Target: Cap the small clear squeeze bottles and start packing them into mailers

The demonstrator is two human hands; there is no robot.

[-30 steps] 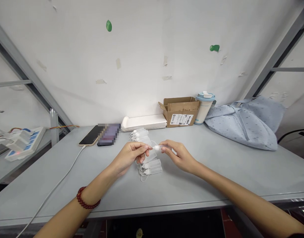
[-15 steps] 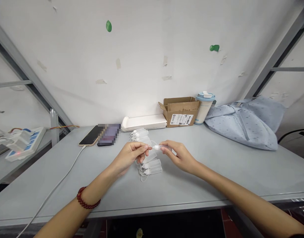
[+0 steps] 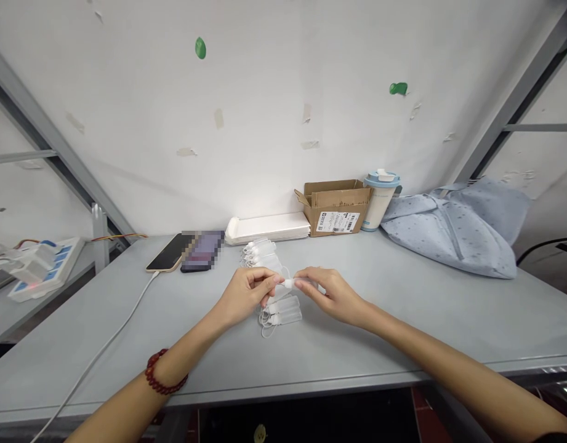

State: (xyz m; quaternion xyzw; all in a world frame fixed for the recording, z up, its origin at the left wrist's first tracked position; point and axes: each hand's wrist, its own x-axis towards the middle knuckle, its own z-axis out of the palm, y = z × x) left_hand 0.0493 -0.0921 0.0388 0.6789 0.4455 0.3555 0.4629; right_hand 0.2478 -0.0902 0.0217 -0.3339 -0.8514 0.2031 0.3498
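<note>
A small translucent plastic bottle (image 3: 314, 285) with a white cap (image 3: 289, 283) lies level in my right hand (image 3: 333, 294), pinched between thumb and fingers and partly covered by them. Its cap points left. From the cap a thin white cord (image 3: 287, 271) arcs upward. My left hand (image 3: 249, 294) is closed in a pinch just left of the cap. Something thin shows between its fingertips and the cap, too small to name. Below and behind the hands, several similar bottles (image 3: 285, 315) with looped cords lie in a row on the grey table (image 3: 357, 363).
At the back stand a stack of white flat pieces (image 3: 269, 227), an open cardboard box (image 3: 341, 209) and a blue-lidded cup (image 3: 379, 203). A light blue cloth bag (image 3: 449, 234) lies at right. Left are two phones (image 3: 165, 253), a white charging cable (image 3: 112, 344) and a power strip (image 3: 47, 271).
Both hands have come slightly lower and closer together. The gap between my left fingertips and the bottle's cap has narrowed. The bottles on the table stay put.
</note>
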